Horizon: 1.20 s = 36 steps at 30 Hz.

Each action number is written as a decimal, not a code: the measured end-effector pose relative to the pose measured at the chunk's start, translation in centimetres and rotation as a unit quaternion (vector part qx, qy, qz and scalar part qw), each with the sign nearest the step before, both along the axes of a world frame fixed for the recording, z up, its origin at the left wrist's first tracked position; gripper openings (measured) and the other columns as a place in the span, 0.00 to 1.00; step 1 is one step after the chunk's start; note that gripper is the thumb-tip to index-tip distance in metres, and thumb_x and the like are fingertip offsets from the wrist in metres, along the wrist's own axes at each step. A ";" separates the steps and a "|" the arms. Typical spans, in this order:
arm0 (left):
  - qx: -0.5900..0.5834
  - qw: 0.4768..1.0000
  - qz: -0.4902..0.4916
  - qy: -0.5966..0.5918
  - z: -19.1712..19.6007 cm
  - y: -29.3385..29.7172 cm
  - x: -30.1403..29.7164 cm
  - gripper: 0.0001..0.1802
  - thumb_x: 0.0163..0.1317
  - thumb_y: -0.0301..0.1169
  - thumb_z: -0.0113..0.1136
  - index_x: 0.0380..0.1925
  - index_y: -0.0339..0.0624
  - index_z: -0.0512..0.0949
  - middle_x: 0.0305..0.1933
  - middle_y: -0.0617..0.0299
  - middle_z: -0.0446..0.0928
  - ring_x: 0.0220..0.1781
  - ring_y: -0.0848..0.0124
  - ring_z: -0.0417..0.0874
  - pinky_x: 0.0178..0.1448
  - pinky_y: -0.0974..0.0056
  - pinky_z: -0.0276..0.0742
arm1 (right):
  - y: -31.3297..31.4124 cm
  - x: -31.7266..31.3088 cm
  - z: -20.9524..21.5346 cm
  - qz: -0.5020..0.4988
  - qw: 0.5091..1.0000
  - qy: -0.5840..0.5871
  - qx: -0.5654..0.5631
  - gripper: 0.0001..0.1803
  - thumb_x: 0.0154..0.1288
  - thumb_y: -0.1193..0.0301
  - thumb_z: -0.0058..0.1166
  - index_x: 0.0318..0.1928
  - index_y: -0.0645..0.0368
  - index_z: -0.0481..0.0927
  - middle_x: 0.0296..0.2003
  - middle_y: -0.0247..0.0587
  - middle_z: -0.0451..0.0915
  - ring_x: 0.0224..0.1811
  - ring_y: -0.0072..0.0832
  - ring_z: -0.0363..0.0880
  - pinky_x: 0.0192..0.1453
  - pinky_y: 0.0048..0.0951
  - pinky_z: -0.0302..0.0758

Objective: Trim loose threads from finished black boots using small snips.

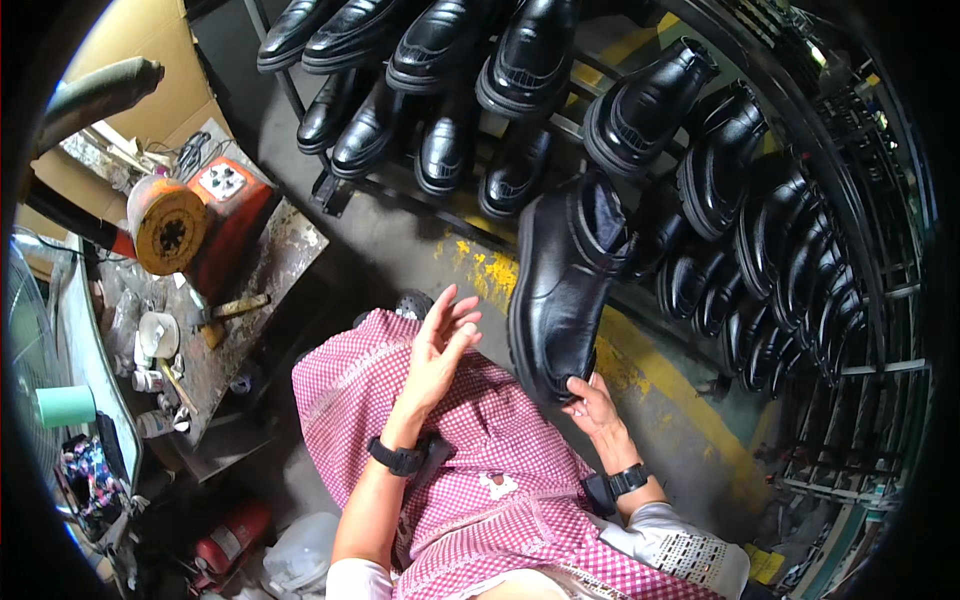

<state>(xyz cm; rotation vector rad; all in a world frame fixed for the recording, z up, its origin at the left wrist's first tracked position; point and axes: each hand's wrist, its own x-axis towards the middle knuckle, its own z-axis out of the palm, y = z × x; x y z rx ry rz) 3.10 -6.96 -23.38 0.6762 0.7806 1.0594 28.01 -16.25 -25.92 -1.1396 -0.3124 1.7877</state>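
A glossy black leather ankle shoe (pixel 562 290) hangs in the air in front of me, its collar up and its toe pointing down toward me. My right hand (pixel 592 402) pinches it at the toe, thumb on the upper; the fingers behind are partly hidden. To its left, my left hand (pixel 443 338) is raised above my lap with fingers apart and nothing in it, not touching the shoe. Both wrists wear black bands. Below the hands lies a pink checked apron (pixel 470 420) over my legs.
Ahead and to the right, metal racks (pixel 400 192) carry rows of black shoes (pixel 640 110). On the left stands a worn workbench (pixel 270 285) with an orange machine (pixel 235 220), a hammer (pixel 240 306) and small containers. A red cylinder (pixel 232 540) and a fan (pixel 40 350) are nearby.
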 end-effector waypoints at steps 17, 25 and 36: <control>-0.023 0.984 0.161 -0.078 -3.5 -2.9 -1.6 0.32 0.52 0.45 0.58 0.52 0.35 0.64 0.49 0.57 0.70 0.49 0.67 0.71 0.55 0.63 0.67 | 10.0 -7.9 11.9 0.113 0.769 -0.509 0.370 0.19 0.48 0.73 0.64 0.43 0.62 0.77 0.22 0.29 0.72 0.18 0.13 0.60 0.21 0.17 0.59; 0.055 0.990 0.117 0.052 0.4 -2.8 -1.3 0.27 0.52 0.40 0.60 0.45 0.31 0.70 0.44 0.58 0.74 0.47 0.68 0.73 0.54 0.65 0.67 | 15.1 -9.8 13.2 0.270 0.793 -0.408 0.363 0.10 0.54 0.70 0.60 0.32 0.62 0.75 0.20 0.26 0.70 0.22 0.11 0.64 0.25 0.15 0.63; 0.083 0.991 0.089 0.057 0.7 -2.0 -0.9 0.41 0.49 0.39 0.65 0.58 0.34 0.56 0.53 0.56 0.67 0.55 0.67 0.67 0.60 0.63 0.63 | 15.5 -8.2 13.9 0.329 0.925 -0.136 0.134 0.08 0.58 0.73 0.56 0.23 0.59 0.74 0.12 0.22 0.63 0.11 0.09 0.54 0.15 0.15 0.50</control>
